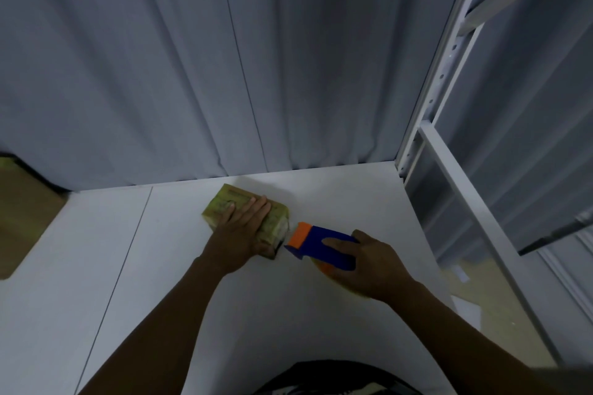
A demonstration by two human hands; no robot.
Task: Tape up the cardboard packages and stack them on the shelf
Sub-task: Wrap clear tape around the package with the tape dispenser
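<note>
In the head view, a small cardboard package (247, 218) with greenish printed faces is seen lying on a white table (167, 282), near the middle and a little short of the back edge. The left hand (244, 231) is laid flat on top of the package, palm down, with the fingers spread and stretched toward the far end, so that the box is pressed against the surface. Just to the right of the package, a blue tape dispenser (321, 245) with an orange front piece is gripped by the right hand (369, 263), whose fingers are wrapped closed around its body. The orange end is held against the near right end of the package. A grey pleated curtain (224, 73) is hung behind the table. A white metal shelf frame (449, 73) is stood at the right. A larger brown cardboard box (22, 218) is partly seen at the left edge, well apart from the hands.
</note>
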